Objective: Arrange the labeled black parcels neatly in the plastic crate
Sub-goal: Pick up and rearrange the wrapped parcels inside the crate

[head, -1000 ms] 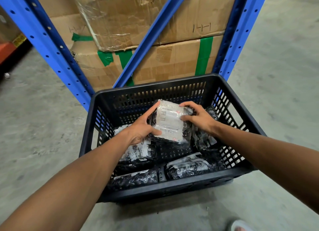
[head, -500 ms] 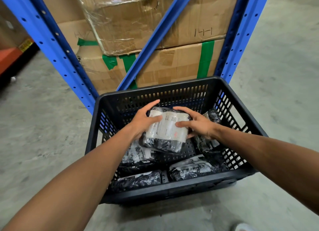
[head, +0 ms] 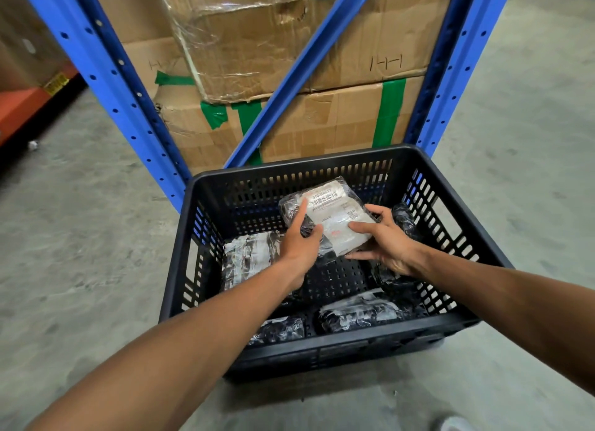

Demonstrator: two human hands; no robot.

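A black slotted plastic crate (head: 322, 350) stands on the concrete floor. Both hands hold one black parcel with a white label (head: 335, 216) tilted above the crate's far middle. My left hand (head: 299, 240) grips its left side with a finger laid across the top. My right hand (head: 383, 240) supports its right and lower edge. Other wrapped parcels lie inside: one at the left (head: 248, 260), one at the front left (head: 280, 329), one at the front right (head: 357, 311), and one against the right wall (head: 404, 219), partly hidden by my right hand.
Blue steel racking (head: 106, 66) with a diagonal brace rises just behind the crate. Stacked cardboard boxes with green tape (head: 338, 118) sit inside it. An orange shelf beam (head: 19, 108) is at the far left. Bare concrete floor (head: 80, 237) surrounds the crate.
The held parcel has been turned and shifted toward the crate's far right, its label now facing up and angled. Both hands moved with it.
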